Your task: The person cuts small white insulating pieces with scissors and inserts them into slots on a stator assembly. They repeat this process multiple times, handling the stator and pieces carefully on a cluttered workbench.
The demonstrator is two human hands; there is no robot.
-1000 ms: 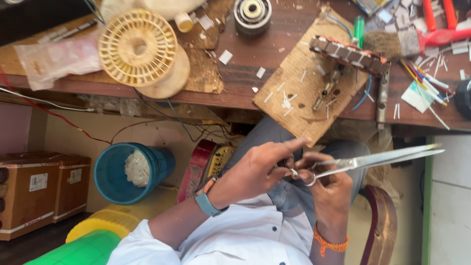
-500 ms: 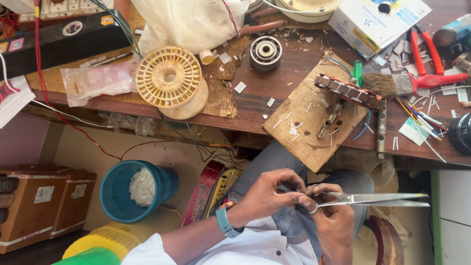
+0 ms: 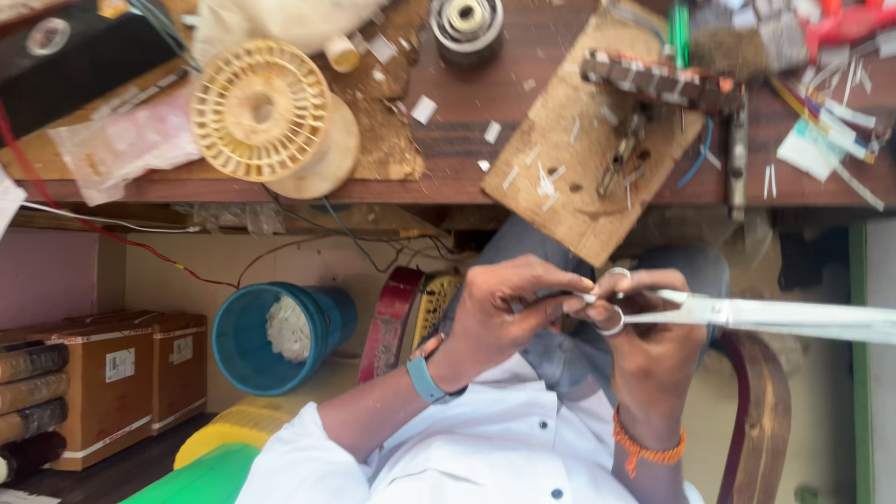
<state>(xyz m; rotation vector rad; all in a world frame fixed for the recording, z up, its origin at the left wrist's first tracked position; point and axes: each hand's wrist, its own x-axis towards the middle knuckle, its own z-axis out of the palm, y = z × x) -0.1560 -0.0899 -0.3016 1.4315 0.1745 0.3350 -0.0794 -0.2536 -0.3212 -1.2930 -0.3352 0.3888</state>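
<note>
Since half a second ago, both hands sit slightly higher: right hand (image 3: pixel 653 336) grips scissors (image 3: pixel 775 315), left hand (image 3: pixel 509 303) pinches a small strip (image 3: pixel 586 297) at them.

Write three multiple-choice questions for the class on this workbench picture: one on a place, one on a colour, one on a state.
1. Where is the blue bucket?
A. on the table
B. below the table
C. on the person's lap

2. What colour is the band on the right wrist?
A. orange
B. green
C. black

3. What is the right hand doing?
A. resting open
B. gripping scissors
C. lifting the spool

Answers:
1 B, the bucket sits lower down, under the table edge.
2 A, the band is orange thread.
3 B, the right hand has fingers through the handle rings of the scissors.
</note>
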